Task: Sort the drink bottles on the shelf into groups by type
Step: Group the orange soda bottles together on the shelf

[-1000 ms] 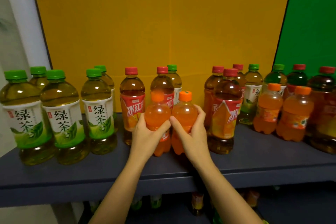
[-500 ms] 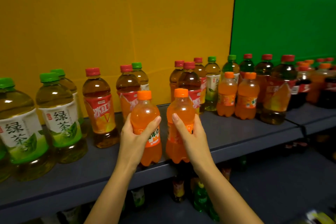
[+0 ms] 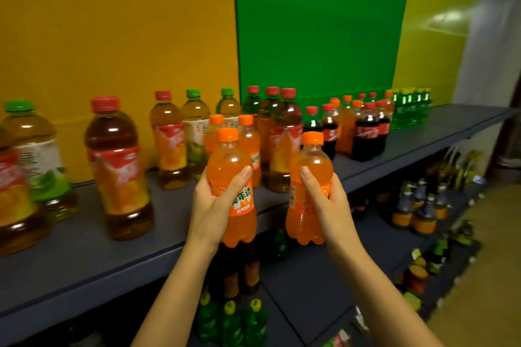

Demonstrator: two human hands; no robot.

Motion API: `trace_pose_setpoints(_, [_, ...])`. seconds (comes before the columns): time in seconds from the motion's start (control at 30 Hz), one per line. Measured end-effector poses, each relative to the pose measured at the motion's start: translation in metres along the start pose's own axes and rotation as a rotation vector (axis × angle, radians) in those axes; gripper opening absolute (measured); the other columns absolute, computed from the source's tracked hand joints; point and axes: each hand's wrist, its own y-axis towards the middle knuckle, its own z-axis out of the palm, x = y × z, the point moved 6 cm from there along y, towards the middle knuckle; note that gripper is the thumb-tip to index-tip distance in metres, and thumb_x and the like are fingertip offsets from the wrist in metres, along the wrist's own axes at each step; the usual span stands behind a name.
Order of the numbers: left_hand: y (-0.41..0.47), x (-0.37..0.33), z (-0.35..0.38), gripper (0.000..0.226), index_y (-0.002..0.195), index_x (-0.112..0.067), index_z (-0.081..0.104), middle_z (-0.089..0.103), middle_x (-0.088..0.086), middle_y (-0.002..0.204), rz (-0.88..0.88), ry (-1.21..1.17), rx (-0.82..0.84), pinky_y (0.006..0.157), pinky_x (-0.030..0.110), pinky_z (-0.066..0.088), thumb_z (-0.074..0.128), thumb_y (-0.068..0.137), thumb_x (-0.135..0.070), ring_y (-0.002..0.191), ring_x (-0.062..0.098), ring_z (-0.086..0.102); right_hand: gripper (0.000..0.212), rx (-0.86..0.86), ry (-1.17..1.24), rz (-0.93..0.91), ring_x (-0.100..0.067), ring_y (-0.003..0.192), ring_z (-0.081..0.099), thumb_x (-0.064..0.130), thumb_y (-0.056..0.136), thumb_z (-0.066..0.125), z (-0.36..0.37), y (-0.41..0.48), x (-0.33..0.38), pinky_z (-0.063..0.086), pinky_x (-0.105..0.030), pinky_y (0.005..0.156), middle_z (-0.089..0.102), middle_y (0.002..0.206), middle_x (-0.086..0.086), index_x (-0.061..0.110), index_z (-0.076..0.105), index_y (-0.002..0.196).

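Carrying step: left hand [image 3: 214, 205] grips one orange soda bottle [image 3: 229, 160]; right hand [image 3: 329, 205] grips a second orange bottle [image 3: 313, 163]; both held off the shelf [image 3: 84, 256]; next, probably stand them beside the matching orange pair [image 3: 249, 141].

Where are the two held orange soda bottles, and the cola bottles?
left orange soda bottle [image 3: 229, 161]: head view, shoulder above label.
right orange soda bottle [image 3: 316, 160]: head view, shoulder.
cola bottles [image 3: 366, 132]: head view, one's red label.

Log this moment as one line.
left hand: holds orange soda bottle | right hand: holds second orange soda bottle | both bottles in air, off the shelf
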Motion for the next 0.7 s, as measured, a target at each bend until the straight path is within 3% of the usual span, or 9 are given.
trace_pose_setpoints(0.43, [0.022,0.074,0.245,0.045,0.103,-0.031,0.058,0.068,-0.007,0.097,-0.031,-0.015,0.183,0.073,0.021,0.053,0.070,0.061,-0.043,0.087,0.007,0.067,0.042,-0.095,-0.116,-0.038,-0.015,0.090,0.064,0.062,0.063,0.057,-0.218,0.100,-0.014,0.052,-0.040,0.085,0.065,0.094,0.004,0.033,0.055,0.094])
trace_pose_setpoints(0.7, [0.061,0.125,0.373,0.045,0.102,-0.033,0.057,0.068,-0.008,0.099,-0.044,-0.006,0.289,0.078,0.023,0.052,0.074,0.062,-0.045,0.089,0.004,0.066,0.039,-0.162,-0.129,-0.063,-0.015,0.088,0.063,0.060,0.066,0.057,-0.316,0.176,-0.034,0.050,-0.036,0.083,0.064,0.091,0.003,0.032,0.055,0.093])
